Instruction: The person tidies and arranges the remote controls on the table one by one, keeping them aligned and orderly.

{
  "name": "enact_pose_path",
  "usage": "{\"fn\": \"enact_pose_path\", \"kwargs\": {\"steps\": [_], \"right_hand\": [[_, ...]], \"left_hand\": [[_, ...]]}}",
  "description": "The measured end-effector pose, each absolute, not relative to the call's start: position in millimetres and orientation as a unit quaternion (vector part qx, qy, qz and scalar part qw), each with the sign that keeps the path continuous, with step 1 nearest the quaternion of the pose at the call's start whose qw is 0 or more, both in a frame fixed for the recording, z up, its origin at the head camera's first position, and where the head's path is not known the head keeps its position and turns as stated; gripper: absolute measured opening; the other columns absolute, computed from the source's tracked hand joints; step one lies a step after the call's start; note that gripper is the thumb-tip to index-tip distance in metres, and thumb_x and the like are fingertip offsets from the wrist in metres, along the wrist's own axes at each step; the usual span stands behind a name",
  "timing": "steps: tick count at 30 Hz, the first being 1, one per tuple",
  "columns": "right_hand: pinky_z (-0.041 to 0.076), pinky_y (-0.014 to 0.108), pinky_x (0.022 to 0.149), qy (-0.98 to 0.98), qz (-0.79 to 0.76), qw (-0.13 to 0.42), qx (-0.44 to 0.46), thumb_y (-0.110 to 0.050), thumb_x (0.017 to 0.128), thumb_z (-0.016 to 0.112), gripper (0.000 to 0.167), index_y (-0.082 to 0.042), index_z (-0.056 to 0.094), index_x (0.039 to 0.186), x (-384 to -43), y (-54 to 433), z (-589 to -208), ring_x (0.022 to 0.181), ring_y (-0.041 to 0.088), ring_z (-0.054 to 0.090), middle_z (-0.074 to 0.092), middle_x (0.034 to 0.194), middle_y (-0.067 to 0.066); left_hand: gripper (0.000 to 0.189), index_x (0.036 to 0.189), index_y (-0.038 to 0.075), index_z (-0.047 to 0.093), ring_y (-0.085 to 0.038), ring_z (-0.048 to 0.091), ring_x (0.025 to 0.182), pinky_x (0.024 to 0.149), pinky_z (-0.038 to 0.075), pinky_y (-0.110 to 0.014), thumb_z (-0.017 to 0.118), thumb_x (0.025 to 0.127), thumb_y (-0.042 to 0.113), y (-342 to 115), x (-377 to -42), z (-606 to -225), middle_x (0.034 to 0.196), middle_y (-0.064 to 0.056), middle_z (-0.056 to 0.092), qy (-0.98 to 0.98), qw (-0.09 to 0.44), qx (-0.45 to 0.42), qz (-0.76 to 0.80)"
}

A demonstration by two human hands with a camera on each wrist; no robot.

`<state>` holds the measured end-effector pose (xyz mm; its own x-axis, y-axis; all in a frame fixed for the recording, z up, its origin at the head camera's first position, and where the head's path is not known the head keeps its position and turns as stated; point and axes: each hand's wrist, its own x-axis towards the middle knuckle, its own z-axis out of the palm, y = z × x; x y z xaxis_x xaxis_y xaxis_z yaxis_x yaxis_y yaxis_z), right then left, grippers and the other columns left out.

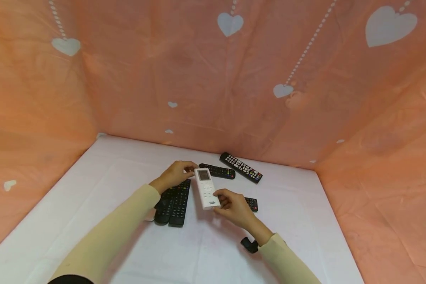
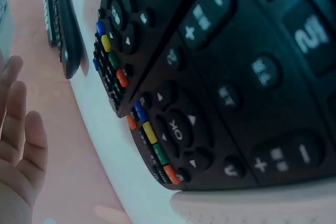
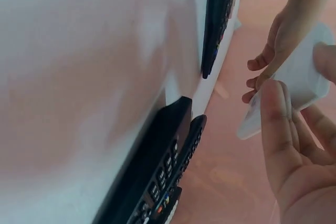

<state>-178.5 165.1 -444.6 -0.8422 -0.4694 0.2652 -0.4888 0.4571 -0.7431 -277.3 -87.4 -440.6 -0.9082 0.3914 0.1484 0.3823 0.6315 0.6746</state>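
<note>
A white air-conditioner remote with a small grey screen is held up off the white table, its buttons facing up. At its lower right end, my right hand grips it between thumb and fingers; the right wrist view shows the same remote in that hand. My left hand pinches the screen end near its upper left corner, with its fingertips partly hidden. Under the left wrist, black remotes lie side by side, their coloured buttons large in the left wrist view.
Behind the hands lie a black remote and a longer one with pale buttons. Another black remote is partly covered by the right hand. A pale object shows beside the left forearm. Orange cloth encloses the table.
</note>
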Motion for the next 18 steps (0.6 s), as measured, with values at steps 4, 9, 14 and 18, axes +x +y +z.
{"fn": "enact_pose_path", "kwargs": {"steps": [4, 9, 14, 18], "right_hand": [[0.054, 0.020, 0.065, -0.865, 0.424, 0.002, 0.268, -0.008, 0.078, 0.077, 0.037, -0.007, 0.062, 0.111, -176.9, 160.3, -446.7, 0.071, 0.006, 0.063, 0.069, 0.088, 0.008], [0.054, 0.019, 0.064, -0.875, 0.412, -0.011, 0.256, -0.004, 0.076, 0.077, 0.036, -0.005, 0.064, 0.109, -172.1, 155.5, -451.0, 0.070, 0.006, 0.063, 0.070, 0.085, 0.007], [0.052, 0.019, 0.062, -0.884, 0.394, -0.026, 0.251, -0.005, 0.075, 0.077, 0.035, -0.006, 0.064, 0.108, -170.5, 147.5, -453.8, 0.069, 0.006, 0.063, 0.071, 0.086, 0.008], [0.049, 0.018, 0.059, -0.898, 0.359, -0.039, 0.250, -0.012, 0.074, 0.080, 0.034, -0.011, 0.063, 0.104, -171.5, 139.2, -454.4, 0.065, 0.002, 0.060, 0.071, 0.083, 0.005]], "left_hand": [[0.027, 0.119, 0.011, 0.067, -0.023, 0.062, 0.097, 0.083, 0.052, -0.039, 0.062, 0.093, 0.012, -88.5, -279.8, -441.8, 0.105, -0.008, 0.069, 0.900, 0.034, 0.222, 0.373], [0.028, 0.121, 0.009, 0.065, -0.023, 0.061, 0.097, 0.082, 0.052, -0.038, 0.061, 0.093, 0.010, -88.2, -280.9, -446.5, 0.107, -0.010, 0.068, 0.897, 0.059, 0.245, 0.362], [0.027, 0.119, 0.009, 0.065, -0.021, 0.061, 0.097, 0.083, 0.051, -0.037, 0.062, 0.092, 0.010, -88.3, -282.5, -449.7, 0.106, -0.009, 0.068, 0.898, 0.075, 0.238, 0.361], [0.028, 0.121, 0.010, 0.063, -0.021, 0.061, 0.096, 0.076, 0.053, -0.035, 0.061, 0.093, 0.012, -89.6, -285.0, -450.3, 0.111, -0.011, 0.066, 0.898, 0.114, 0.224, 0.361]]}}
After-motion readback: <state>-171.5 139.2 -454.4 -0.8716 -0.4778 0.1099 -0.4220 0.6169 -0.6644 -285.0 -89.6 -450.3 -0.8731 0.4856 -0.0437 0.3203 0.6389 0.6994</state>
